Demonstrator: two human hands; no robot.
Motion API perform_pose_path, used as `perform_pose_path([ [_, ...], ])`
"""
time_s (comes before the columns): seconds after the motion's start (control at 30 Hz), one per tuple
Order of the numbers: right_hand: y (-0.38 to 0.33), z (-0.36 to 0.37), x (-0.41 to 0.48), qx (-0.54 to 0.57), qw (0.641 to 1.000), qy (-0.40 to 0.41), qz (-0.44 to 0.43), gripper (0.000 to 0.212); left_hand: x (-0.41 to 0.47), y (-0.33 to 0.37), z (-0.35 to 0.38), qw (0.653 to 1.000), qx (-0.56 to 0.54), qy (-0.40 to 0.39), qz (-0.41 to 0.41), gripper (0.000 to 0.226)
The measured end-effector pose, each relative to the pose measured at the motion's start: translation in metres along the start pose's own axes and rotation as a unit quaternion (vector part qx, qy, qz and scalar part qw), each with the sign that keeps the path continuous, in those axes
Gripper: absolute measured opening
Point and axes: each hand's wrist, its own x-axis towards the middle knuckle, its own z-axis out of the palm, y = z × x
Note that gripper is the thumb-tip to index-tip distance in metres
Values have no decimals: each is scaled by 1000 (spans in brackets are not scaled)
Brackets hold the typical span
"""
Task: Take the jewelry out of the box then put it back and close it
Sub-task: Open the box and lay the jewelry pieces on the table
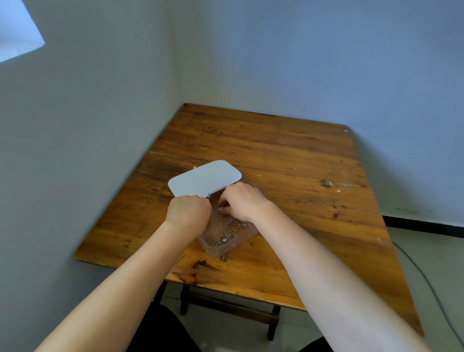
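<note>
Clear plastic box (224,246) sits open near the front-left part of the wooden table (293,152), long side running diagonally. Its white lid (203,177) is flipped back, lying towards the table's far side. Silver jewelry (230,230), chains and small pieces, lies scattered inside the box.

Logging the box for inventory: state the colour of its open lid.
The lid is plain white, no pattern; it shows in the head view, the only one.

Soft, even daylight from a bright patch (11,25) upper left; slight blur, wide-angle edge stretch.
</note>
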Motion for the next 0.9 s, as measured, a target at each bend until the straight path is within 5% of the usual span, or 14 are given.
perform_pose_path([
  [0.4, 14, 10, -13, 223, 970, 76, 66, 19, 2, -1, -2, 1000, 11, 18, -3, 12],
  [0.57, 38, -17, -35, 342, 918, 168, 108, 16, -3, -12, -6, 984, -165, 65, -16, 11],
  [0.7, 64, -43, -70, 462, 845, 244, 108, 7, -9, -11, -30, 900, -396, 170, -59, 5],
  [0.9, 104, -62, -133, 620, 700, 332, 124, 9, -16, 35, -90, 697, -698, 162, -16, 6],
])
